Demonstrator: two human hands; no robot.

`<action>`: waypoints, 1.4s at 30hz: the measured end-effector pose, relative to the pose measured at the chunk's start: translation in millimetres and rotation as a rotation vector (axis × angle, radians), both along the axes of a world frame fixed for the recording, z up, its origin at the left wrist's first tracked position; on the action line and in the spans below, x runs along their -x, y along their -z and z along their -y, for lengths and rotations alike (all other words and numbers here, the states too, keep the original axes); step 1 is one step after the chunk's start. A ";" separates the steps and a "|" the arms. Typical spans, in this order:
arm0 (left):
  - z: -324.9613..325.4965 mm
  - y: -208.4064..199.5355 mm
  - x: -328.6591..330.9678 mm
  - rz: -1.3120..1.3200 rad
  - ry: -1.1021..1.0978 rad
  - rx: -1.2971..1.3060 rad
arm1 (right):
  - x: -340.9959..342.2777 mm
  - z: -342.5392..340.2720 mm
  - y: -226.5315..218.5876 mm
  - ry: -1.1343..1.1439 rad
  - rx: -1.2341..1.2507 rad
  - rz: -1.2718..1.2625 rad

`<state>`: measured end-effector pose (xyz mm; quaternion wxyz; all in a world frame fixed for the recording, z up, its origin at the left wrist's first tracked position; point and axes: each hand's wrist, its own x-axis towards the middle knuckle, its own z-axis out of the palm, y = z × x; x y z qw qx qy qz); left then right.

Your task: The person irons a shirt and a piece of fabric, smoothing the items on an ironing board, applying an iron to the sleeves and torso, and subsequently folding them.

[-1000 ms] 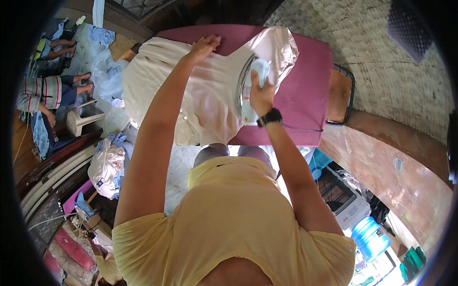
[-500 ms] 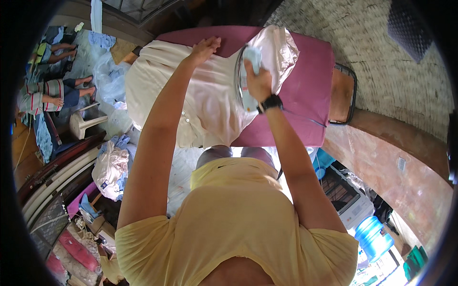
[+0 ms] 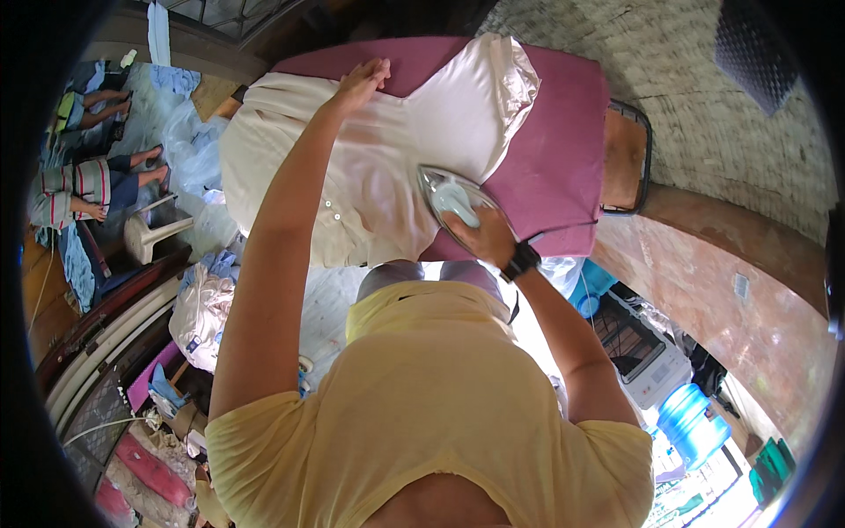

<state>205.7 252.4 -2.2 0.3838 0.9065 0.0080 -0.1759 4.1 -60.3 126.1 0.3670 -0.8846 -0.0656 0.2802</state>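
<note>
A cream satin blouse with buttons lies spread over the maroon-covered ironing board. Its gathered sleeve end points to the far right. My right hand grips the handle of a pale green and white clothes iron. The iron rests on the blouse near the board's front edge, its tip toward the far left. My left hand lies at the garment's far edge, fingers stretched out toward the maroon cover. Whether any cloth is under its fingertips is hidden.
The iron's dark cord runs right across the board. A metal-framed end sticks out at the right. Left are a plastic stool, piled clothes and seated people. A blue water jug stands lower right.
My right hand has drawn the iron from the sleeve area toward me, and turned its tip leftward. My left hand stays at the blouse's far edge.
</note>
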 end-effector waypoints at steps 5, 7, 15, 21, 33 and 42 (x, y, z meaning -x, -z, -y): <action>2.7 4.0 -4.1 0.016 -0.018 -0.012 | -21.5 -13.2 40.5 0.383 -0.195 0.309; 2.7 1.3 -4.6 0.008 -0.002 0.027 | -72.0 -34.5 43.8 0.509 -0.216 0.412; 1.6 -21.2 -0.8 0.118 0.162 0.025 | -94.5 -27.9 41.3 0.277 -0.137 0.120; 10.7 -27.9 4.5 0.254 0.341 -0.092 | 0.0 103.0 22.2 0.159 0.051 0.079; 19.8 -70.9 72.6 0.755 0.030 -0.092 | -156.2 307.7 19.2 0.964 -0.060 0.121; -12.7 -81.3 234.3 0.683 -0.454 -0.110 | -175.9 349.5 71.6 0.821 0.140 0.121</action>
